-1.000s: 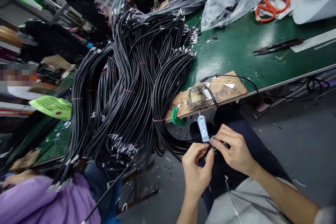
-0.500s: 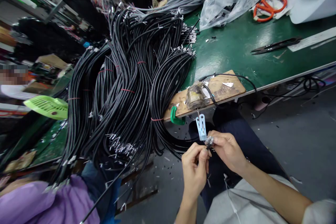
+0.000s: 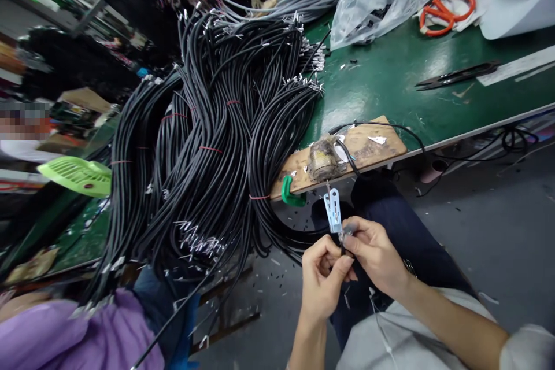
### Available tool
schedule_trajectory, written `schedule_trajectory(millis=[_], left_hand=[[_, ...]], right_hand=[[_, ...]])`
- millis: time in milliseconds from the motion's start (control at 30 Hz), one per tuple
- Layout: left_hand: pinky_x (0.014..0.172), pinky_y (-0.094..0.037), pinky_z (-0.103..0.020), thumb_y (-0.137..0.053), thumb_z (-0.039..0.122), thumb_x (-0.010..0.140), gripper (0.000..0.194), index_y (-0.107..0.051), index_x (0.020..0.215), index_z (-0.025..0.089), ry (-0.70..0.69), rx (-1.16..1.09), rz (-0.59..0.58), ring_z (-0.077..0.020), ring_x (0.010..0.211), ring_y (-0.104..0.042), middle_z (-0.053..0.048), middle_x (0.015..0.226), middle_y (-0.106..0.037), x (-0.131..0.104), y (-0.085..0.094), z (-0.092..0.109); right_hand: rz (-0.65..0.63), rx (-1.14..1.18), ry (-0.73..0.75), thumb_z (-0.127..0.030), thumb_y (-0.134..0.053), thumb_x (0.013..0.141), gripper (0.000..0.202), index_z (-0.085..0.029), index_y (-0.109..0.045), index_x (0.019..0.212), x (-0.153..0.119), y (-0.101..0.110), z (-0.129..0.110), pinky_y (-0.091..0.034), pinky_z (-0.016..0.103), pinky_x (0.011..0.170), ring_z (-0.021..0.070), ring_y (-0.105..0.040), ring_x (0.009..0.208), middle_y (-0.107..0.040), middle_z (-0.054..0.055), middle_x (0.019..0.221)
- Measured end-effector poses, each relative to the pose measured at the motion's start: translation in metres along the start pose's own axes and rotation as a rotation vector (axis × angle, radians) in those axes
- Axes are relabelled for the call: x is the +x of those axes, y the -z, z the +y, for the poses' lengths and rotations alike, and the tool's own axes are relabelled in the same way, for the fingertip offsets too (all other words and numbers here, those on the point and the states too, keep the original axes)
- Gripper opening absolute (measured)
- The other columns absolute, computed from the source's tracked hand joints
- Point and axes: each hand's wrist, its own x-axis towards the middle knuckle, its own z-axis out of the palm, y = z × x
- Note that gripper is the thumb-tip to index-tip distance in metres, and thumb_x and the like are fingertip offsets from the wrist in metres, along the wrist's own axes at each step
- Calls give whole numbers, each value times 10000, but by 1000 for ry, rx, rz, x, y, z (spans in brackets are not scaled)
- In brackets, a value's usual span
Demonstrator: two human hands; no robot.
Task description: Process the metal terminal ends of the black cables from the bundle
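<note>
My left hand point(image 3: 323, 277) pinches a black cable end point(image 3: 343, 247), thumb and fingers pressed together. Close beside it, my right hand point(image 3: 375, 248) has its fingertips closed on a small greyish piece point(image 3: 349, 229) at the tip of that cable. Just above my fingertips hangs a light blue clothespin point(image 3: 333, 211), joined to a thin metal rod below a crusty brownish motor-like block point(image 3: 323, 161). That block sits on a wooden board point(image 3: 381, 137) at the table edge, with a green clamp point(image 3: 291, 192) at its left end.
Large bundles of black cables point(image 3: 217, 127) cover the table's left part. Farther right are a plastic bag point(image 3: 377, 3), orange-handled scissors point(image 3: 446, 14), dark snips point(image 3: 457, 76) and a white appliance point(image 3: 515, 3). A person in purple point(image 3: 82, 332) is at lower left, near a green fan point(image 3: 76, 176).
My right fingertips and the greyish piece have shifted slightly, closer to the clothespin's lower end. The cable end between my hands now stands more upright.
</note>
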Motion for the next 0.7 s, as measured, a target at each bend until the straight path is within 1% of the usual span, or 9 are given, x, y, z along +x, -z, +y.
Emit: schedule_trajectory(millis=[100, 167, 200, 267, 333, 433, 500, 567, 700], left_hand=[[397, -360, -142, -675, 367, 809, 344, -475, 626, 155, 36, 25, 50, -58, 377, -476, 60, 459, -459, 1, -4, -1], [355, -296, -136, -639, 401, 834, 342, -518, 645, 143, 69, 54, 83, -37, 338, -405, 66, 457, -433, 1, -4, 1], [338, -261, -136, -617, 416, 847, 348, -539, 656, 136, 84, 67, 88, -28, 323, -371, 68, 462, -423, 1, -2, 2], [322, -212, -143, -586, 433, 865, 358, -579, 679, 127, 77, 77, 66, -19, 311, -330, 61, 488, -427, 2, 3, 4], [338, -235, -156, -596, 425, 860, 334, -620, 708, 128, -29, 71, 18, -27, 341, -352, 38, 540, -475, 5, 9, 7], [474, -375, -194, -653, 351, 828, 215, -667, 738, 156, -308, 145, -3, -88, 518, -496, -6, 646, -567, 10, 15, 12], [572, -412, -218, -667, 259, 817, 117, -669, 741, 170, -436, 272, 28, -120, 629, -534, -11, 666, -587, 12, 16, 15], [591, -409, -220, -658, 174, 812, 58, -653, 754, 172, -491, 395, 81, -122, 649, -531, -5, 677, -583, 11, 15, 17], [573, -398, -209, -641, 99, 800, 82, -618, 767, 170, -533, 525, 182, -117, 645, -519, 3, 698, -567, 6, 10, 16]], right_hand=[[180, -428, 497, -138, -631, 802, 86, -181, -597, 735, -1, 3, 1, -465, 291, 600, 154, -530, 658, -571, 24, 716], [199, -639, 795, -42, -613, 769, 145, -183, -637, 791, 1, 9, -1, -476, 326, 680, 182, -544, 749, -617, 54, 785], [164, -677, 857, -30, -606, 767, 166, -186, -647, 807, 3, 11, -3, -477, 334, 692, 187, -546, 757, -629, 60, 796], [45, -591, 757, -88, -613, 797, 107, -189, -645, 786, 6, 13, -7, -474, 328, 675, 185, -547, 743, -626, 59, 785], [-94, -307, 423, -243, -634, 833, 95, -186, -626, 757, 7, 12, -9, -460, 305, 626, 169, -537, 698, -589, 43, 744], [-268, 155, -115, -446, -703, 766, 301, -159, -613, 754, 9, 11, -11, -415, 250, 542, 114, -481, 588, -525, 7, 674], [-305, 221, -285, -451, -750, 715, 340, -138, -621, 754, 10, 14, -12, -404, 227, 529, 90, -469, 561, -527, -2, 659], [-194, 89, -250, -397, -755, 726, 292, -137, -628, 765, 10, 20, -16, -436, 218, 564, 93, -521, 596, -569, 3, 683], [39, -194, 7, -319, -730, 762, 247, -182, -606, 926, 2, 27, -22, -530, 251, 698, 152, -659, 738, -686, 24, 774]])
